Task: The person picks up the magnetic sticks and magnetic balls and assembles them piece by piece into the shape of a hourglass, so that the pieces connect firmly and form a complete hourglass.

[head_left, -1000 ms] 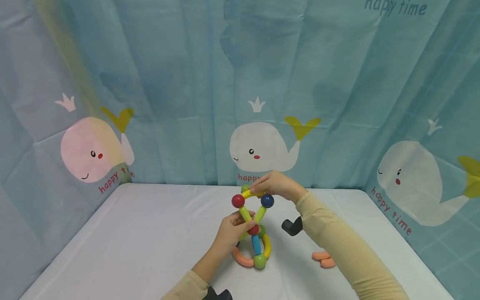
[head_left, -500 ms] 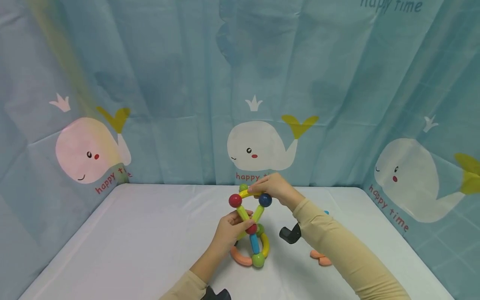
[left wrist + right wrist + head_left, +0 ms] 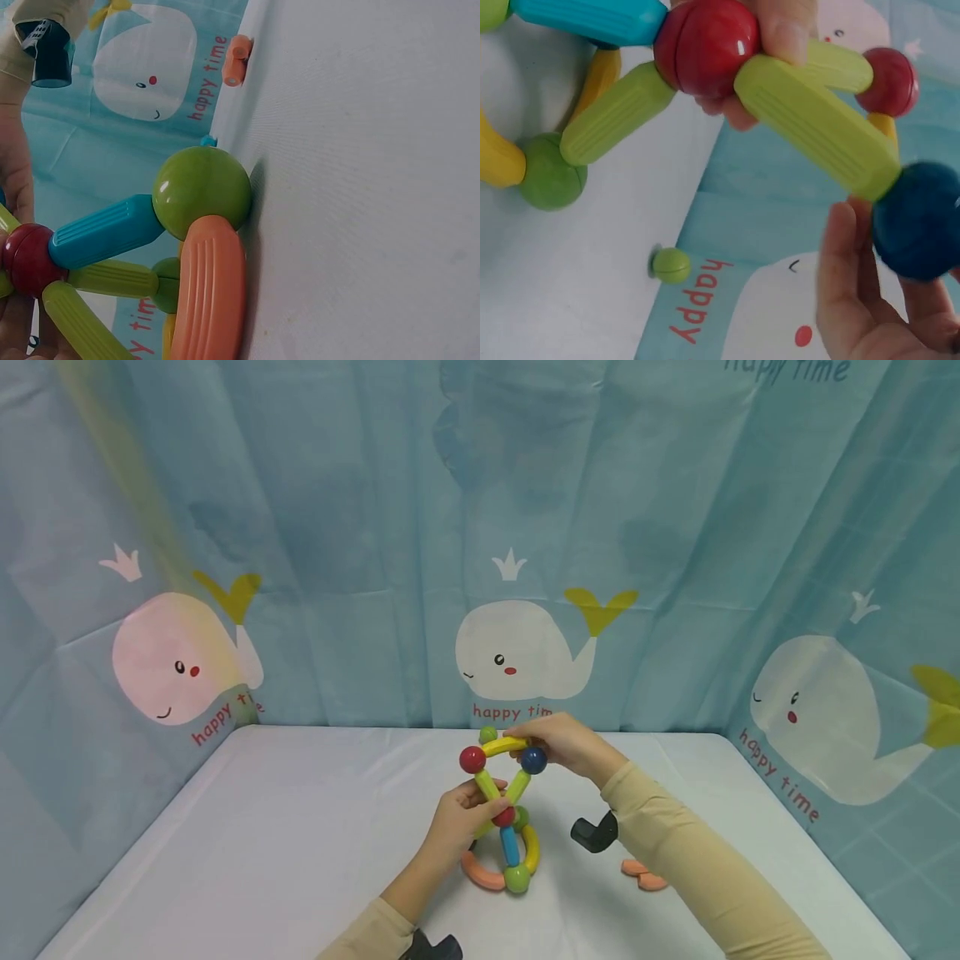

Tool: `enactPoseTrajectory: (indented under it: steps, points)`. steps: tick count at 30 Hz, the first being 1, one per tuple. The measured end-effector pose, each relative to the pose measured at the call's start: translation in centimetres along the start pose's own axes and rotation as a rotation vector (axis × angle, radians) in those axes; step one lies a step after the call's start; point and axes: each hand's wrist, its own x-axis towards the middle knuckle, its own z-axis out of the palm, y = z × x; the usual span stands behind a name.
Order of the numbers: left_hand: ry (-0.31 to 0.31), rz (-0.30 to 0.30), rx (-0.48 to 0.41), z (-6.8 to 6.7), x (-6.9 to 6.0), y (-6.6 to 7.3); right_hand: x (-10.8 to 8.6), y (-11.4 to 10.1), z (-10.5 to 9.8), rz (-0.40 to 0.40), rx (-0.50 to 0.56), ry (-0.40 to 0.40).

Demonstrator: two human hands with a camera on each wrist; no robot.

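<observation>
A toy built of magnetic balls and sticks [image 3: 510, 847] stands on the table, on a ring of curved sticks. My left hand [image 3: 459, 818] holds its middle red ball [image 3: 34, 259], where a blue stick [image 3: 109, 231] and several lime sticks meet. Two lime sticks rise to an upper red ball [image 3: 472, 759] and a dark blue ball [image 3: 919, 219]. A yellow curved stick [image 3: 504, 746] bridges these two. At its blue-ball end my right hand [image 3: 566, 743] grips the toy, index finger over the yellow stick. The ball and stick partly hide its other fingers.
Behind the toy lies a loose green ball [image 3: 488, 735]. Orange curved sticks [image 3: 643, 875] lie on the table at the right. Black wrist cameras [image 3: 595, 833] stick out from both sleeves. A whale-print curtain [image 3: 375, 527] borders the white table [image 3: 315, 827].
My right hand has slid a little to the right along the yellow stick, toward the dark blue ball. The left hand keeps its hold, and the toy stays nearly still.
</observation>
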Motion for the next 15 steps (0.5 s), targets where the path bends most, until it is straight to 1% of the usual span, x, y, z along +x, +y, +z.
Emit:
enactPoseTrajectory:
  steps: [2,5,9,15]
  points:
    - [-0.001,0.0,-0.002,0.0,-0.01,0.0,0.05,0.17,-0.3,0.02,0.04,-0.034]
    - [-0.003,-0.004,-0.005,0.0,-0.01,0.0,0.14,0.45,-0.51,0.055,0.084,-0.052]
    - [-0.004,-0.002,-0.008,0.01,0.0,0.0,0.19,0.7,-0.5,0.093,0.138,-0.039]
    - [-0.005,0.005,-0.016,0.0,0.07,-0.02,0.3,0.89,-0.43,0.108,0.142,-0.02]
